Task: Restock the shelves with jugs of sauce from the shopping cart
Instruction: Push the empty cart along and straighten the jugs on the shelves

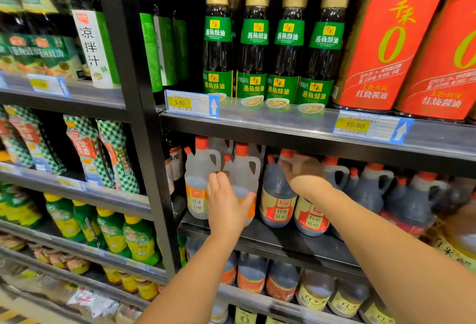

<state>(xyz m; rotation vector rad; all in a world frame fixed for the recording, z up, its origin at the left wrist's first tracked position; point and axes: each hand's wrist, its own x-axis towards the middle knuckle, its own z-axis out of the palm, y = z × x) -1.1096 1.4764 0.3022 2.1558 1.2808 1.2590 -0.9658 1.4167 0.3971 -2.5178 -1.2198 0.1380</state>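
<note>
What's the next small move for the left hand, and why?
Probably ease the clear jug back level with its neighbour: the left hand grips it near the front edge of the shelf; the blurred right hand is on a dark jug.

Behind the left hand [226, 208] and the right hand [304, 174], both forearms are showing bare, running uncovered down to the frame's lower edge. The right hand is blurring, so its finer detail is perhaps being lost.
</note>
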